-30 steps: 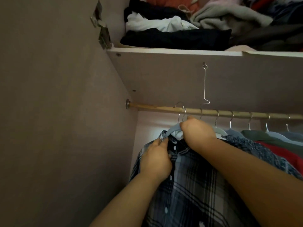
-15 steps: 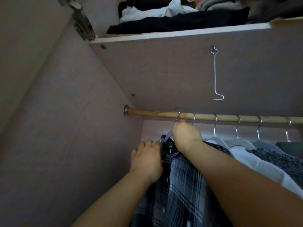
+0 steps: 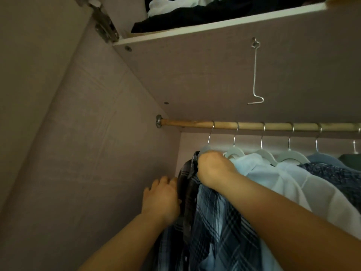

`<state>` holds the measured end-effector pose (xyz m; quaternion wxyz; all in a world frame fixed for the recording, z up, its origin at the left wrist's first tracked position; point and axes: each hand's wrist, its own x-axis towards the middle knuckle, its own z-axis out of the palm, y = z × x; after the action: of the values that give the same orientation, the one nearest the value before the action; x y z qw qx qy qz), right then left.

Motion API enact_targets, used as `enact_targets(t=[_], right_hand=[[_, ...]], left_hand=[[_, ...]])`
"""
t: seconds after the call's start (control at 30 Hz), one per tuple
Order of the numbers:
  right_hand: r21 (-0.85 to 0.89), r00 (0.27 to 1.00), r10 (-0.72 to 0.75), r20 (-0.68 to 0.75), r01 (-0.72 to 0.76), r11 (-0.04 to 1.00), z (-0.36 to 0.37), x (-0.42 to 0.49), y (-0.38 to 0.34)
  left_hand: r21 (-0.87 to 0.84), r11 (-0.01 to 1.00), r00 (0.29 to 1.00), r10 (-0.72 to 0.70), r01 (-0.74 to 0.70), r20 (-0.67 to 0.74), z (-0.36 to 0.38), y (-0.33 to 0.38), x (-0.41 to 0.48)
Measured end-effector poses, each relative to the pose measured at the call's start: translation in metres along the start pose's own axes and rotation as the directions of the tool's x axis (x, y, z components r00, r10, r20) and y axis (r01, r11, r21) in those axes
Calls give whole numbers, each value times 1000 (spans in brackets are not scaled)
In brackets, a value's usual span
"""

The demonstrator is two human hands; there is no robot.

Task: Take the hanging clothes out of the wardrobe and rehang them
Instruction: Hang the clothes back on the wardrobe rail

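Progress, my read: this item is near done. Plaid shirt [image 3: 214, 222] is on its hanger [image 3: 205, 150], hook over the rod [image 3: 195, 123] at the far L end, right beside the wardrobe side wall [image 3: 88, 153]. So it looks rehung. Left for it, I think: let go, maybe straighten the front.

R hand [image 3: 212, 169] sits at the collar, curled round the top of the shirt where the hanger neck is, so it holds shirt/hanger there. L hand [image 3: 161, 198] is lower, at the shirt's L edge, touching the cloth. Its fingers [image 3: 168, 180] are motion-blurred; I can't tell if they pinch the fabric or just press on it.

Rest of task: I can't judge how many are done. To the R on the rod hang a white shirt [image 3: 283, 182] and a dark patterned garment [image 3: 332, 177], plus more beyond, each on a pale hanger. Nothing shows whether those were taken out & put back or not touched. Row is cut off at the R frame edge, so total count unknown.

Hidden/unclear:
- R hand's fingertips are behind the back of the hand, so exact grip pt (hanger vs collar) isn't visible.
- Most of the hanger is under cloth + hand; only the hook wire and a bit of pale shoulder show.
- Lower plaid shirt is cut by the frame bottom + covered by both forearms.
- Shelf [image 3: 214, 27] up top has folded clothes [image 3: 195, 18], mostly out of frame.
- A wire hook [image 3: 255, 75] hangs from the shelf underside, carries nothing.
- Light is dim, colours approx.
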<state>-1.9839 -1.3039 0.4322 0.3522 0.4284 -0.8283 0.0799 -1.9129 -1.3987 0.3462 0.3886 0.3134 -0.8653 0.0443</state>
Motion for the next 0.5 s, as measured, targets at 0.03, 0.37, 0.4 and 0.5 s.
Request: enact_targets(t=[0.03, 0.37, 0.4, 0.5], right_hand=[[-16, 1000, -16, -12, 16, 1000, 1, -9, -1], [5, 986, -144, -88, 145, 989, 6, -133, -11], [27, 988, -139, -63, 141, 990, 7, -149, -15], [86, 994, -102, 28, 99, 991, 5, -197, -23]], left_hand=[[-2, 1000, 1000, -4, 4, 9, -2, 0, -6], [-95, 994, 995, 61, -53, 74, -43, 4, -88], [-104, 993, 994, 70, -60, 90, -47, 4, -100], [-131, 988, 984, 99, -80, 146, -58, 4, -138]])
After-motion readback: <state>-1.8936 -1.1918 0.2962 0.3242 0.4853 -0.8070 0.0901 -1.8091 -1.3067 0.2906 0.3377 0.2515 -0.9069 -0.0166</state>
